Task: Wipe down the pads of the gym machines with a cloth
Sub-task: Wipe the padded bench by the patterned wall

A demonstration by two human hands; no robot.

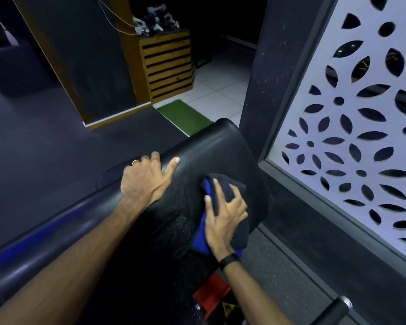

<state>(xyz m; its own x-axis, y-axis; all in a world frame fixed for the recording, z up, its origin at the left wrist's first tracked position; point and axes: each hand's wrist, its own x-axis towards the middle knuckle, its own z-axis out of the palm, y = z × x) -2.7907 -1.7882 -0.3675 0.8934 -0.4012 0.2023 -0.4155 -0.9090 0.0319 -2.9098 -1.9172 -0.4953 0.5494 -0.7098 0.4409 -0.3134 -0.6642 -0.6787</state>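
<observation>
Cloth (230, 200) lies bunched on the black pad (211, 151), toward the edge of the pad nearest the white patterned screen (352, 127); it is dark, almost black, on its outer folds, with a bright blue face showing at its pad-side edge and again below the wrist; it is crumpled into thick folds rather than spread flat; the right hand (223, 216) presses down on it with fingers spread and slightly bent, fingertips on the dark folds, a black band on the wrist; the left hand (145, 177) rests on the opposite edge of the pad, the side away from the screen, its fingers curled over that rim and the thumb lying flat on the pad's top, a ring on one finger; the pad itself is smooth, glossy black vinyl with a rounded far end, and a wet, speckled patch shows on its surface between the two hands; beyond the pad's far end lie a green mat (185, 116) and white floor tiles, with a slatted wooden cabinet (168, 64) farther off; under the pad's near end a red machine part (211, 294) with a yellow warning sticker shows
</observation>
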